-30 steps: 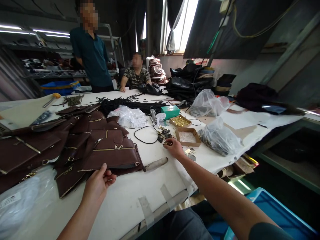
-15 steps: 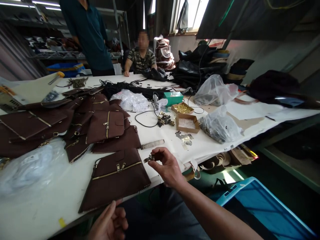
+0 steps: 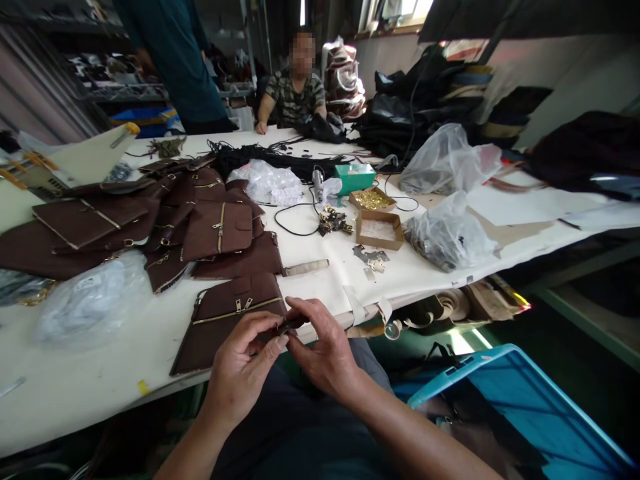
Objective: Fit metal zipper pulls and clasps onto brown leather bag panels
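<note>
A small, dark metal bag fitting (image 3: 287, 327) is pinched between both hands just above the table's front edge; fingers cover most of it. My left hand (image 3: 241, 368) grips it from the left with thumb and forefinger. From the other side, the fingertips and thumb of my right hand (image 3: 326, 352) close on it. Right behind them a brown pouch (image 3: 210, 343) lies flat, with a brass zip across it and two pullers near the middle. Part of the pouch is hidden by my left hand.
Brown pouches (image 3: 220, 230) are heaped on the left beside a plastic bag (image 3: 93, 300). Metal fittings (image 3: 336, 221), small cardboard boxes (image 3: 380, 230) and filled clear bags (image 3: 450, 233) stand centre-right. A blue crate (image 3: 565, 427) is below right. A person (image 3: 295, 93) sits opposite; another stands behind.
My left hand has come up from the table edge to the metal fitting. My right hand has drawn the fitting slightly down and left to meet it. The view has tilted downward.
</note>
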A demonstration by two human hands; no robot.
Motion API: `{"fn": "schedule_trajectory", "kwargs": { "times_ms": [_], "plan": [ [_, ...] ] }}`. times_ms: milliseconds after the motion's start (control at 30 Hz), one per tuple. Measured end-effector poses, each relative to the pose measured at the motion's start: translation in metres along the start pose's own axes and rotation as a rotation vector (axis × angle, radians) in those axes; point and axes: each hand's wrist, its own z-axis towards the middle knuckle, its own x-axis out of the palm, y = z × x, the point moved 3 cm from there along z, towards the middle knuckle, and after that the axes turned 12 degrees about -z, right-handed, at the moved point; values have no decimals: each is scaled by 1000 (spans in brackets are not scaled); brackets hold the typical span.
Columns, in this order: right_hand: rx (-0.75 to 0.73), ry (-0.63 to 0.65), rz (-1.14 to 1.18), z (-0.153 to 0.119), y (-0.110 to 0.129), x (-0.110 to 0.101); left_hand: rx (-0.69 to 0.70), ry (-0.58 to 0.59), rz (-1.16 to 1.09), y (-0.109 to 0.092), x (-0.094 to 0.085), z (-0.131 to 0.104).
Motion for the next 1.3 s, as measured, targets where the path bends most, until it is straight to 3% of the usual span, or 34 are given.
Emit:
{"fn": "schedule_trajectory", "kwargs": {
  "times_ms": [167, 267, 400, 500, 600, 767, 1000, 1300],
  "plan": [
    [21, -8, 12, -4, 1, 1, -89, -24, -63, 4, -1, -7],
    [48, 16, 51, -4, 4, 4, -21, -89, 11, -1, -8, -6],
    [195, 47, 170, 0, 3, 2, 310, -50, 309, -18, -13, -2],
    [236, 89, 71, 4, 1, -3, 579, 24, 511, -28, -12, -3],
    [198, 189, -12, 6, 0, -7, 682, 92, 607, -31, -10, -6],
    [61, 253, -55, 4, 2, -7, 758, 128, 703, -33, -6, -13],
    [-176, 147, -308, -6, 5, -3, 741, 88, 686, -36, 1, -19],
    [-75, 69, -330, -6, 3, -4, 706, 35, 594, -33, 13, -21]
  ]
}}
